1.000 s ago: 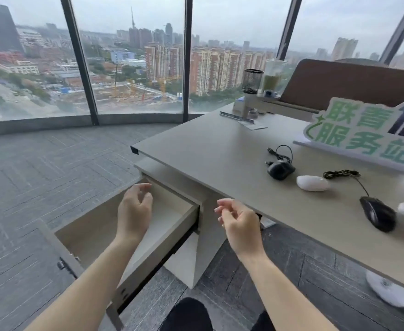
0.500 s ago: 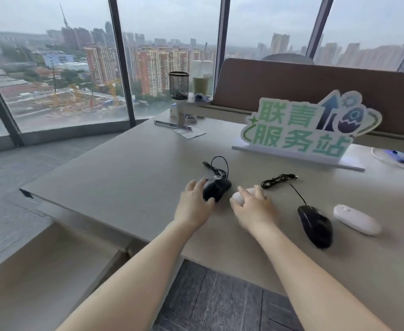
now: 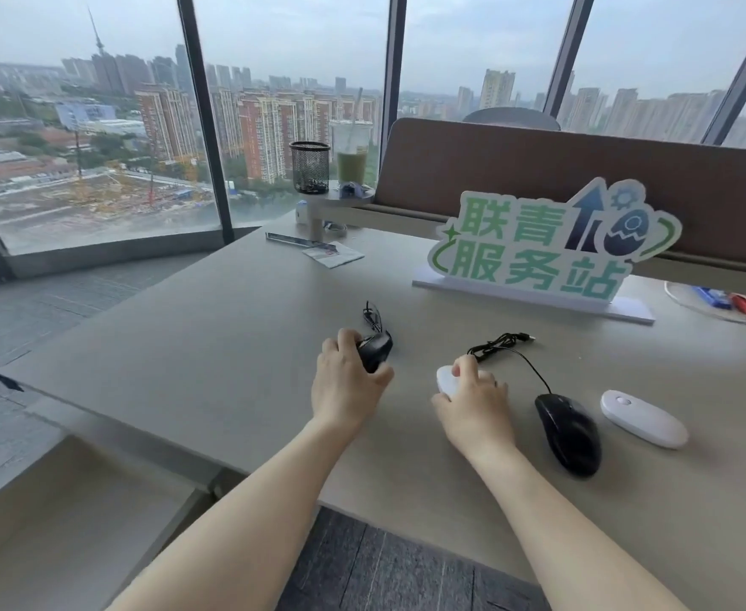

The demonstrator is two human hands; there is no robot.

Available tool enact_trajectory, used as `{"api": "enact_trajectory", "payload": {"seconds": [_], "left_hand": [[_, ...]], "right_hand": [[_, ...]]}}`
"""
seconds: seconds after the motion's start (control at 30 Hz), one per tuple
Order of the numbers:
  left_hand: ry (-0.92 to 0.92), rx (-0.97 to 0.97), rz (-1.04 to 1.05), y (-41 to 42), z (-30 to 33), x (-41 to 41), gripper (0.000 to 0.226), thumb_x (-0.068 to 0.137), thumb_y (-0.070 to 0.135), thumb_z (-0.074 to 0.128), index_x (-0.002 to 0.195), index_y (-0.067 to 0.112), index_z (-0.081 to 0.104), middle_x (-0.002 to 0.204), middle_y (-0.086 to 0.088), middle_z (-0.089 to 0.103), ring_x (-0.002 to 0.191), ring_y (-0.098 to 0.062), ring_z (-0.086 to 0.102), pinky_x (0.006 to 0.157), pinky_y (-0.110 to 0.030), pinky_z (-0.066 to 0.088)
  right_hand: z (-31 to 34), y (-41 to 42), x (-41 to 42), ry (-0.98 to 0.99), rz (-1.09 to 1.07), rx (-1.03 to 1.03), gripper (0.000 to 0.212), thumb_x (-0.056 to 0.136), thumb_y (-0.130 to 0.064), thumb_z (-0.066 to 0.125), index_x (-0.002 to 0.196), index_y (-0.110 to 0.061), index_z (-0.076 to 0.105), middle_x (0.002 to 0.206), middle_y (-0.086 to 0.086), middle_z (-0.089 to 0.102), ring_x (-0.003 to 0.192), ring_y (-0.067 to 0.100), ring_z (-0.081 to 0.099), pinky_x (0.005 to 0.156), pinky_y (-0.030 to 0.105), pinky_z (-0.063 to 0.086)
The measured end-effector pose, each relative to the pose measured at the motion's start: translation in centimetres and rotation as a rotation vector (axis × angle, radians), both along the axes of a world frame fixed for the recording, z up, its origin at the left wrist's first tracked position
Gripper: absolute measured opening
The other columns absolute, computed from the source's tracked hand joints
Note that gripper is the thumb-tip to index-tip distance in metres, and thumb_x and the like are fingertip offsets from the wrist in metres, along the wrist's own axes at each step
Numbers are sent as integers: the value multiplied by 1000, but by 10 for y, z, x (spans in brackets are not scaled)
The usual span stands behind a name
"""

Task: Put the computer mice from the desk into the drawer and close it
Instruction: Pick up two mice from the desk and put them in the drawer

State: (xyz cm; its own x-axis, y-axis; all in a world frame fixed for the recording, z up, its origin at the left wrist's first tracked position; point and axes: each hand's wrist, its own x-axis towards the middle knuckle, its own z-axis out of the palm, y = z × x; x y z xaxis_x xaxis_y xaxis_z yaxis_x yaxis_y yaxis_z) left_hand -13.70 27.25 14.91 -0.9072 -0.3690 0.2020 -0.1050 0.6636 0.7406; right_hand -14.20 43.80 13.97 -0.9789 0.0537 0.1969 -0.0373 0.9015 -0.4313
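Observation:
Several computer mice lie on the grey desk (image 3: 185,346). My left hand (image 3: 346,381) is closed around a small black wired mouse (image 3: 377,348), whose bundled cable sticks out behind it. My right hand (image 3: 472,399) grips a small white mouse (image 3: 445,380), mostly covered by my fingers. A larger black wired mouse (image 3: 569,434) and a flat white mouse (image 3: 642,418) rest untouched to the right. The open drawer (image 3: 75,535) shows at the bottom left, below the desk edge, with nothing visible inside.
A green and white sign (image 3: 547,253) stands behind the mice. A mesh pen cup (image 3: 309,166) and a drink cup (image 3: 352,158) sit on a small shelf at the back. Papers (image 3: 331,253) lie nearby. A plate with pens (image 3: 724,299) is at the far right.
My hands left the drawer and reached onto the desk. The left has closed on the black mouse and the right on the white mouse. My view turned right, toward the desk.

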Motion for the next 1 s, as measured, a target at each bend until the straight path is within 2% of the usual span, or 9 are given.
{"api": "enact_trajectory", "payload": {"seconds": [0.07, 0.17, 0.33, 0.43, 0.53, 0.67, 0.8, 0.9, 1.0], "left_hand": [[116, 75, 34, -18, 17, 19, 51, 77, 35, 62, 123, 21, 43, 120, -3, 48, 107, -24, 51, 77, -32, 40], [286, 143, 96, -53, 54, 50, 50, 77, 29, 64, 122, 21, 45, 115, 0, 45, 92, -18, 50, 77, -25, 35], [490, 97, 194, -122, 111, 117, 45, 78, 28, 63, 119, 22, 46, 112, 0, 47, 90, -14, 51, 75, -27, 41], [537, 43, 251, -161, 131, 158, 45, 78, 29, 63, 119, 23, 45, 112, 2, 46, 84, 0, 49, 65, -19, 41], [544, 12, 328, -198, 132, 193, 44, 78, 28, 63, 118, 23, 47, 112, 1, 48, 83, 4, 48, 62, -16, 38], [430, 49, 374, -244, 100, 225, 47, 74, 35, 60, 118, 23, 48, 113, -1, 50, 91, -15, 54, 67, -27, 46], [257, 66, 475, -285, 34, 239, 47, 79, 29, 65, 121, 17, 49, 112, -5, 52, 93, -19, 51, 72, -25, 36], [144, 109, 522, -306, -21, 249, 46, 79, 28, 66, 121, 16, 51, 112, -6, 54, 99, -21, 52, 78, -26, 37], [22, 231, 534, -313, -68, 256, 45, 80, 29, 64, 122, 20, 50, 113, -6, 49, 100, -20, 50, 83, -28, 37]], "right_hand": [[9, -12, 12, 53, 63, -214, 33, 81, -17, 59, 111, -10, 45, 119, 19, 56, 94, 27, 36, 80, 36, 32], [31, -48, 41, 149, 201, -466, 37, 78, -23, 61, 111, -16, 47, 118, 7, 55, 105, 22, 39, 83, 33, 34], [75, -125, 95, 236, 376, -725, 38, 77, -17, 65, 106, -28, 45, 113, -3, 56, 106, 20, 49, 83, 34, 41], [90, -168, 125, 221, 461, -821, 38, 71, -23, 62, 103, -33, 44, 108, -2, 58, 102, 22, 54, 81, 38, 49], [88, -209, 148, 179, 551, -831, 36, 74, -21, 64, 103, -30, 44, 106, 0, 57, 99, 23, 55, 79, 37, 50], [59, -263, 169, 24, 670, -792, 34, 82, -19, 65, 102, -33, 41, 104, 0, 55, 96, 24, 58, 81, 41, 54], [5, -309, 179, -214, 708, -695, 29, 84, -20, 61, 106, -31, 44, 109, 5, 57, 101, 26, 57, 83, 45, 54], [-37, -337, 180, -367, 674, -544, 30, 84, -20, 56, 111, -27, 46, 112, 6, 55, 106, 28, 51, 91, 46, 49], [-74, -359, 175, -494, 601, -446, 23, 84, -27, 43, 106, -23, 48, 109, 9, 59, 108, 32, 49, 97, 47, 44]]}}
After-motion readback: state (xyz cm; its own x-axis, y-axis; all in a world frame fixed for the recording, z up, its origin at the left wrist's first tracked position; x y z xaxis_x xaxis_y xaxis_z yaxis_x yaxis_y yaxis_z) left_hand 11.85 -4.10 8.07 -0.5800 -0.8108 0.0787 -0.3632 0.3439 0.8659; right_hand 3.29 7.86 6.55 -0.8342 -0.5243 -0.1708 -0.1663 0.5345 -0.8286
